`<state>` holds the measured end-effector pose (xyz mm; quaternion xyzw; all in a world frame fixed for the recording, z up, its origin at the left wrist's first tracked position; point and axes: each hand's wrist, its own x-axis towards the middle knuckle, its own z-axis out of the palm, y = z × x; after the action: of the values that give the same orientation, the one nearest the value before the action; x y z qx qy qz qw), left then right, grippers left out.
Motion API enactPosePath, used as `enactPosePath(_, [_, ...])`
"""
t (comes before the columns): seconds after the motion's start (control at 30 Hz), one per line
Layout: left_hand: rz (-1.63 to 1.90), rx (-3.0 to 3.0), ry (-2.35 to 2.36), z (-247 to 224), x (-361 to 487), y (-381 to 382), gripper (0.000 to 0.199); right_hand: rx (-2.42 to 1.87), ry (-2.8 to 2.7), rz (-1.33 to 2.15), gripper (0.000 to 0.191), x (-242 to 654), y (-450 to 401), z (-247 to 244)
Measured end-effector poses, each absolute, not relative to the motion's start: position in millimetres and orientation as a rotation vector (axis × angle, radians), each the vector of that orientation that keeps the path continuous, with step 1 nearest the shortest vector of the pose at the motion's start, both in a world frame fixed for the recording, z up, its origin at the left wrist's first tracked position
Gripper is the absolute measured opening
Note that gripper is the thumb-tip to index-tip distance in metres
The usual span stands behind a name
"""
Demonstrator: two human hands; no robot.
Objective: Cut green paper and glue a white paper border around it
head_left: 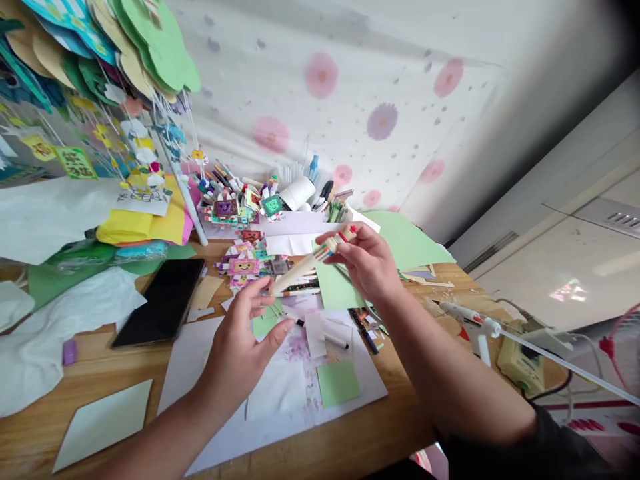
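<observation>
My right hand (pixel 367 260) is closed on the upper end of a thick cream multicolour pen (pixel 299 271), with coloured strips and a red bit near its top. The pen slants down to the left. My left hand (pixel 245 333) has its fingers apart, close to the pen's lower end; whether a fingertip touches it I cannot tell. Under the hands lies a large white sheet (pixel 200 380) with purple smudges. On it are a light green square of paper (pixel 339 385) and a white marker with a black tip (pixel 336 341).
A black tablet (pixel 160 303) lies left of the sheet. Cut-out paper figures (pixel 243 267) and a crowd of pens (pixel 225 177) stand behind. At right are a glue gun (pixel 470 320) and its cable. Paper shapes hang from strings on a pole (pixel 187 193).
</observation>
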<state>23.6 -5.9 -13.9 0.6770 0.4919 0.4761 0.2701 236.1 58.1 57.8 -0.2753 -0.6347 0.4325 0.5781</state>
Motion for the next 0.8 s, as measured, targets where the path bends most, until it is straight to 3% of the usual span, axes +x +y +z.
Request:
enactPosePath(0.07, [1.169, 1.824, 1.279, -12, 25, -10, 0.058, -0.61, -1.303, 1.134, 0.011, 237, 27, 48])
enactPosePath(0.17, [1.033, 1.886, 1.28, -7, 31, -20, 0.03, -0.637, -1.119, 1.181, 0.01, 240, -8, 29])
enactPosePath(0.27, [0.972, 1.932, 1.248, -3, 38, -28, 0.019, -0.652, -0.978, 1.231, 0.014, 244, -30, 10])
enactPosePath(0.4, [0.929, 1.954, 1.174, -5, 44, -33, 0.016, -0.674, -0.842, 1.232, 0.03, 246, -43, -8])
enactPosePath(0.53, [0.929, 1.834, 1.14, -6, 43, -33, 0.022, -0.727, -0.783, 1.192, 0.031, 245, -41, -16])
enactPosePath(0.8, [1.017, 1.711, 1.168, -18, 40, -33, 0.014, -0.643, -0.74, 1.33, 0.03, 245, -39, -18])
